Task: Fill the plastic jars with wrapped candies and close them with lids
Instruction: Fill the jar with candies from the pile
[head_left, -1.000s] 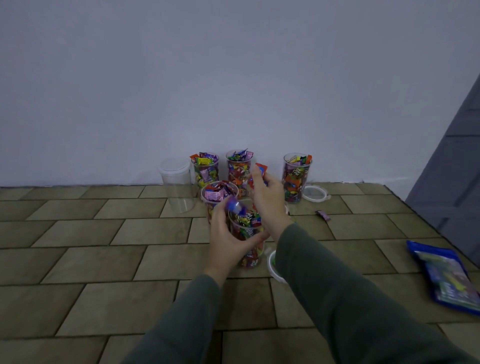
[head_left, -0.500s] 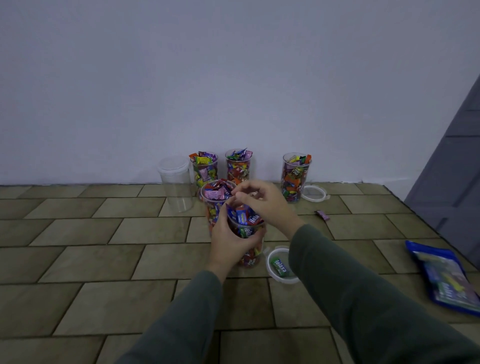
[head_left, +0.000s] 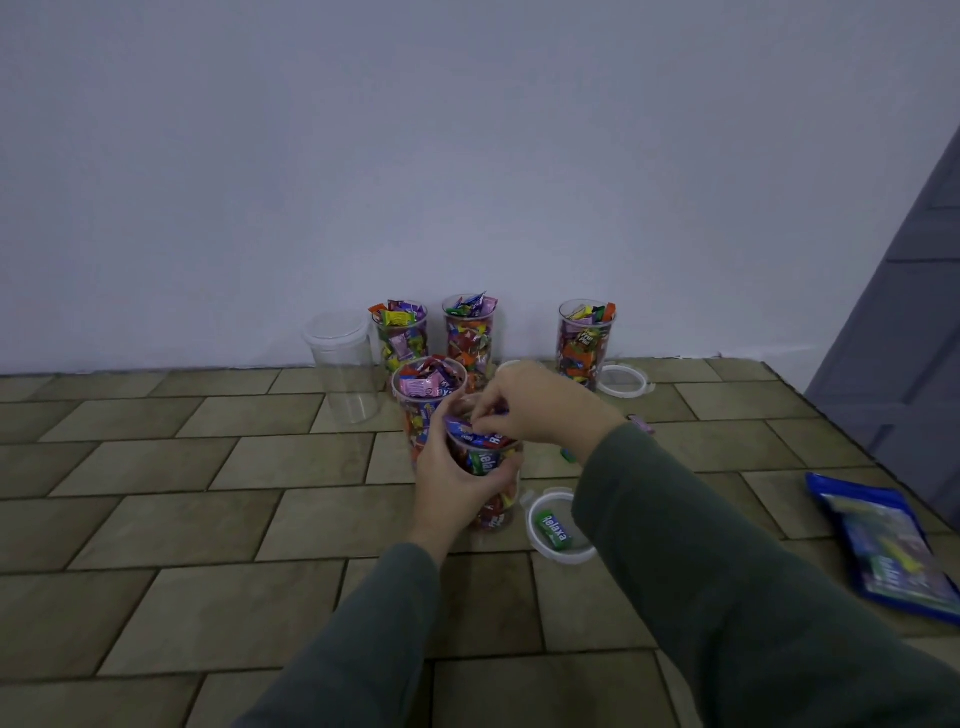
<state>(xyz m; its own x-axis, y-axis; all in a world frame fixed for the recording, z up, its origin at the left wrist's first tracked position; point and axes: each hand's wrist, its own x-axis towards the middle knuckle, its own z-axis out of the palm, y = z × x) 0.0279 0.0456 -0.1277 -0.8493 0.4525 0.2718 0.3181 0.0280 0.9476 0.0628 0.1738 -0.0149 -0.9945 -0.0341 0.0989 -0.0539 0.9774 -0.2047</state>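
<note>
1. To the left of both hands stood an empty clear jar (head_left: 347, 370), upright on the tiled floor (head_left: 208, 519).
2. The left hand (head_left: 457, 486) wrapped its curled fingers round the near jar (head_left: 488, 499), a smooth transparent cylinder standing upright.
3. Directly above the jar's mouth, the right hand (head_left: 540, 402) pinched glossy wrapped candies (head_left: 480, 439).
4. Just right of the left hand lay a round lid (head_left: 540, 540), under the right forearm.

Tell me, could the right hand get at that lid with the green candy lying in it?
Probably yes. The lid lies on the floor just right of the held jar, under the right forearm, uncovered. The right hand must first let go of the candy at the jar's mouth.
</note>
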